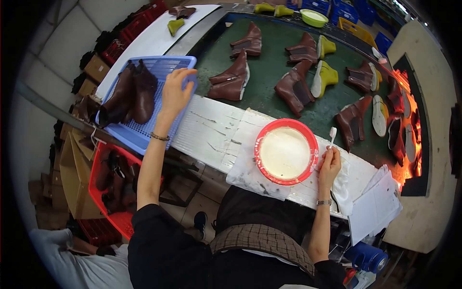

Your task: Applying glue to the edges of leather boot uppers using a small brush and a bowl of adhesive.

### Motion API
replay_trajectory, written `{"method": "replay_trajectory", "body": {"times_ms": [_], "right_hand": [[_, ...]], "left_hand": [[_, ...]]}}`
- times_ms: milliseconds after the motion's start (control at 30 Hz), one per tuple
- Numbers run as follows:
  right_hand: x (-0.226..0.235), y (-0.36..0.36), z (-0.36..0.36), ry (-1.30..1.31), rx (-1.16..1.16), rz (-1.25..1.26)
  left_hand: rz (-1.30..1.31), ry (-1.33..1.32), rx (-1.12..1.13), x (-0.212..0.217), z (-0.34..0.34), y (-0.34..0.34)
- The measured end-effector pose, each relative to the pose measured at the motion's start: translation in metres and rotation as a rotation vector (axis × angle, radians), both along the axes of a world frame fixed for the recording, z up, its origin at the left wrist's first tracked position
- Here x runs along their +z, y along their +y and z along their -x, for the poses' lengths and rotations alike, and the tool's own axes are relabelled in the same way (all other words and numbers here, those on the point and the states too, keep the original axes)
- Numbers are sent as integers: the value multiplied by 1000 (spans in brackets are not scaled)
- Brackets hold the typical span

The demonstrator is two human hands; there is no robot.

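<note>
My left hand (176, 94) is raised over the right side of a blue plastic basket (168, 62), its fingers apart and nothing in them. Inside the basket lie dark brown ankle boots (144, 96), left of the hand. With closed fingers, my right hand (329, 166) grips a white toothbrush (333, 134), bristle end up. Just left of it stands a red bowl (258, 155) of cream-coloured liquid (285, 151). Beyond, brown boot uppers (231, 79) and yellow-green soles (325, 78) lie on a dark green conveyor belt (262, 107).
Uppers and soles at the right lie in the orange glow of a heated opening (409, 130). White papers (375, 207) hang at the bench's right end. A red crate of boots (98, 192) sits below left, near another person's grey sleeve (72, 260). A green-rimmed bowl (314, 18) stands far back.
</note>
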State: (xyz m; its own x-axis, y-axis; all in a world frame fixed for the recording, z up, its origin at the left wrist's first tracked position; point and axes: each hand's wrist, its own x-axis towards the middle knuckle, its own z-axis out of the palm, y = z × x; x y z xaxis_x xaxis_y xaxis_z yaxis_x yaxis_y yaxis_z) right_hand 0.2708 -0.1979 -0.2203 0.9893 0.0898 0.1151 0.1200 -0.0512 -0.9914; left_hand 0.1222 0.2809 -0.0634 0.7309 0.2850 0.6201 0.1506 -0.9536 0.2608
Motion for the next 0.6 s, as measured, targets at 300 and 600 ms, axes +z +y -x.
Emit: {"method": "replay_trajectory", "body": {"times_ms": [300,600], "right_hand": [[-8,-12,0,-82,-35,94],[-10,-10,-1,-78,-29,49]], "left_hand": [[256,121,-138,-74,-39,-26],[363,107,221,-171,-87,-41]]}}
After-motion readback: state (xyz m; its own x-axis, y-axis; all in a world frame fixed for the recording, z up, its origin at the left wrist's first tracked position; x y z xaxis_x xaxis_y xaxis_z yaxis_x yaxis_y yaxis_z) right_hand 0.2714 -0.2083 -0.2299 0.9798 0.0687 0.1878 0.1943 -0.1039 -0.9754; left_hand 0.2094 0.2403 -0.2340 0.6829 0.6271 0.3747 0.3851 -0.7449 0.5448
